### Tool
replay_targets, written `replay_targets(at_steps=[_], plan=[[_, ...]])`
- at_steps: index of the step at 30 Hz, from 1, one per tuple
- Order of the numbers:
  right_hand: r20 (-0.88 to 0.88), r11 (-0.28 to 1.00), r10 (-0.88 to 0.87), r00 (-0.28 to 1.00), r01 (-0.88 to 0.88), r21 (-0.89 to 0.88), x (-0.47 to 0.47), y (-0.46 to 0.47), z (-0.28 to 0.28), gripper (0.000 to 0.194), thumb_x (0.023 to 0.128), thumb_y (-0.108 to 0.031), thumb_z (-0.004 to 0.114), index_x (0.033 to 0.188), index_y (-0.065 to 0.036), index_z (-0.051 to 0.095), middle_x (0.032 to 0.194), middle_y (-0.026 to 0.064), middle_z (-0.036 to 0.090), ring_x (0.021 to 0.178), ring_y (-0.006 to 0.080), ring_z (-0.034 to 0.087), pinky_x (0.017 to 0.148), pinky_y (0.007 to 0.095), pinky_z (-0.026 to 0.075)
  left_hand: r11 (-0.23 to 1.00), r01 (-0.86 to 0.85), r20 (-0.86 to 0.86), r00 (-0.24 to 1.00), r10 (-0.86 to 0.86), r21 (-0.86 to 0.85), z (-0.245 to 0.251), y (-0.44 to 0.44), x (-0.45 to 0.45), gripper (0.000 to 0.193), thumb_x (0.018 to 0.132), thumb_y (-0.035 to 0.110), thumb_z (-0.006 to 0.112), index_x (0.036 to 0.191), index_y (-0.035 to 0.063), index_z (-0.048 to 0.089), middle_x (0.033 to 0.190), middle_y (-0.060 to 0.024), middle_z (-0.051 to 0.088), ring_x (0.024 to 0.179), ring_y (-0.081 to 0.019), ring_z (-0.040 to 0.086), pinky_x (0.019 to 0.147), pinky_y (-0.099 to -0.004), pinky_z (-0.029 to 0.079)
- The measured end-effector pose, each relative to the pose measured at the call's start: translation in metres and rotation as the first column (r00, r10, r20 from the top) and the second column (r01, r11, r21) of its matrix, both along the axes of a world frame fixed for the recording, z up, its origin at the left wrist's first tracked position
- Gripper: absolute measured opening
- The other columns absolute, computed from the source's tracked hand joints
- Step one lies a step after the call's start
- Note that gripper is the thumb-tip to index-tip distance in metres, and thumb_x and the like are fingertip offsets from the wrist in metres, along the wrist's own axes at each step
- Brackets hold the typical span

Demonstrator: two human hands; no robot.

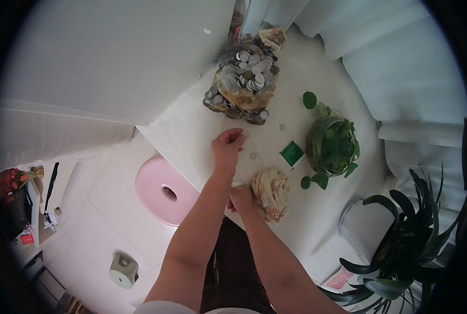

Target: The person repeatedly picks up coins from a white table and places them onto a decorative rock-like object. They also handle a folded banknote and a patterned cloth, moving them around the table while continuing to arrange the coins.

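My left hand point(226, 151) reaches over the pale ledge point(316, 212) with thumb and fingers pinched on a small coin point(245, 134). Just in front of it stands a coin-covered ornament point(245, 84), a lumpy brown figure with loose silver coins piled on its top and base. Closer to my body, my right hand point(242, 199) is curled around a small whitish thing point(237, 184), mostly hidden by the fingers. Touching or nearly touching that hand is a crumpled floral cloth point(271, 194). Two single coins, one nearer point(253, 156) and one farther point(282, 127), lie flat on the ledge.
A green square packet point(292, 154) lies beside a glass bowl point(315, 145) of trailing leafy plant. A larger potted plant point(394, 243) stands at right, by white curtains point(406, 90). Left below are a pink round stool point(154, 188) and a small pale step stool point(124, 271).
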State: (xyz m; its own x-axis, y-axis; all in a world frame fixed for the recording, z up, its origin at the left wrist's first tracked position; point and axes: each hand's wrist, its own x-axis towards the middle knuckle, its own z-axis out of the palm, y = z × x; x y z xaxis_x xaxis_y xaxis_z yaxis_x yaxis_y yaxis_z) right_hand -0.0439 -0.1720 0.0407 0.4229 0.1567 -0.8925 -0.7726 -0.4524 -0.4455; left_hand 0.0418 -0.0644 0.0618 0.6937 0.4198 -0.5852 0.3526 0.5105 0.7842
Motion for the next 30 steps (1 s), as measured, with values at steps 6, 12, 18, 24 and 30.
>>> replay_targets(at_steps=[6,12,18,24,30], plan=[[-0.027,0.996,-0.059,0.998,0.06,0.059,0.0,-0.002,-0.004,0.047,0.085,-0.041,0.063,0.067,0.002,0.062,0.06,0.0077,0.06,0.038,0.0139,0.051,0.035,0.0278,0.038,0.98,0.041,-0.057,0.997,-0.053,-0.195,-0.017,0.007,-0.044,0.02,0.082,0.007,0.067,0.101,0.0,0.066,0.087,-0.0034,0.064,0.074,-0.01,0.057,0.066,-0.0237,0.048],[0.034,0.958,-0.109,0.993,0.096,0.272,0.016,-0.036,0.028,0.031,0.09,-0.033,0.058,0.085,-0.003,0.063,0.069,0.0059,0.061,0.05,0.0104,0.056,0.042,0.0224,0.04,0.973,0.117,-0.098,0.986,-0.138,-0.199,-0.001,0.016,-0.077,0.018,0.084,0.004,0.063,0.101,-0.0028,0.061,0.09,-0.0053,0.062,0.075,-0.0125,0.058,0.07,-0.0245,0.049],[0.536,0.983,-0.141,0.832,0.052,0.176,0.039,-0.036,0.055,0.017,0.088,-0.019,0.062,0.094,-0.003,0.063,0.074,0.007,0.062,0.057,0.0156,0.059,0.05,0.0272,0.045,0.92,0.181,-0.058,0.975,-0.214,-0.347,0.023,0.002,-0.086,0.012,0.086,0.002,0.056,0.098,-0.0002,0.058,0.091,-0.0079,0.063,0.082,-0.0162,0.061,0.076,-0.0276,0.051],[0.792,0.994,0.071,0.607,-0.11,-0.005,0.053,-0.039,0.04,0.017,0.084,-0.017,0.064,0.092,-0.003,0.062,0.082,0.0163,0.064,0.071,0.0325,0.062,0.065,0.0387,0.049,0.904,0.115,0.006,0.992,-0.123,-0.412,0.026,-0.018,-0.068,0.012,0.09,0.004,0.053,0.099,-0.0015,0.059,0.095,-0.0106,0.064,0.088,-0.0199,0.063,0.083,-0.0327,0.052],[0.63,0.979,-0.12,0.767,-0.013,0.203,0.057,-0.052,0.035,0.015,0.087,-0.014,0.061,0.097,-0.002,0.059,0.076,0.0125,0.061,0.066,0.0244,0.059,0.06,0.0339,0.047,0.924,0.165,-0.03,0.982,-0.187,-0.345,0.025,-0.031,-0.061,0.015,0.091,0.005,0.055,0.103,-0.0023,0.06,0.097,-0.0116,0.065,0.089,-0.0198,0.063,0.084,-0.0322,0.052]])
